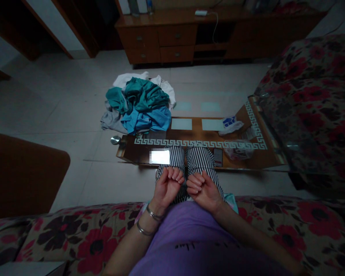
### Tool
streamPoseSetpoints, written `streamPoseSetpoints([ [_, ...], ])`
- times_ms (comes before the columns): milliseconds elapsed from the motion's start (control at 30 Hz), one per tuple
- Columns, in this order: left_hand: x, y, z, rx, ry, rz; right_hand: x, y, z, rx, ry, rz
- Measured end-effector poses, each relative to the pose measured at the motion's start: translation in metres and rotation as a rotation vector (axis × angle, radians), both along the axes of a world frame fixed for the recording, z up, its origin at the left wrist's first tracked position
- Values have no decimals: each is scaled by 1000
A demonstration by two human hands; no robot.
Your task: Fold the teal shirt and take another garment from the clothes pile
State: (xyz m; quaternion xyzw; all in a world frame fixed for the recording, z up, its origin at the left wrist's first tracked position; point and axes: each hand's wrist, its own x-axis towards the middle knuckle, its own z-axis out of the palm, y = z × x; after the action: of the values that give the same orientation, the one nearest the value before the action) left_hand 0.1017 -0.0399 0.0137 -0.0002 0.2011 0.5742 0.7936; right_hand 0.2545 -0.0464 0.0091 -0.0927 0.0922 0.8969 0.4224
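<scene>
The left hand (167,188), two metal bangles (146,223) on its wrist, and the right hand (204,190) are empty, fingers loosely curled, pinching nothing, fingertips pointing inward and just apart. Both lie over the black-and-white striped trousers (199,161), whose legs run forward from the body, long axis toward a low table (198,132) with a phone (217,157) on it. Beyond the table's near-left side lies a heap of teal, blue and white clothes (139,103)

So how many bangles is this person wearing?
2 metal bangles, both on the left arm: one at the wrist by the left hand, the other just above it. The right wrist shows none.
</scene>
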Motion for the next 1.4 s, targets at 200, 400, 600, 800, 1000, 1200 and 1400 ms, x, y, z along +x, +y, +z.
streamPoseSetpoints([
  [200,4,2,-3,-12,-32,-14,0,3,-3,20,-58,-46],
  [400,10,6,-5,-44,-41,-19,3,7,-6,-6,-65,-68],
  [600,17,10,-2,-73,0,-29,7,12,-11,-32,-17,-57],
  [800,22,11,-3,-83,14,-57,11,17,-15,-43,-16,-70],
  [1000,26,16,-9,-82,57,-85,15,23,-17,-49,-38,-87],
  [1200,29,18,-21,-32,159,-155,17,29,-22,-47,-85,-94],
  [1400,31,19,-25,-27,156,-176,19,31,-27,-53,-130,-96],
])
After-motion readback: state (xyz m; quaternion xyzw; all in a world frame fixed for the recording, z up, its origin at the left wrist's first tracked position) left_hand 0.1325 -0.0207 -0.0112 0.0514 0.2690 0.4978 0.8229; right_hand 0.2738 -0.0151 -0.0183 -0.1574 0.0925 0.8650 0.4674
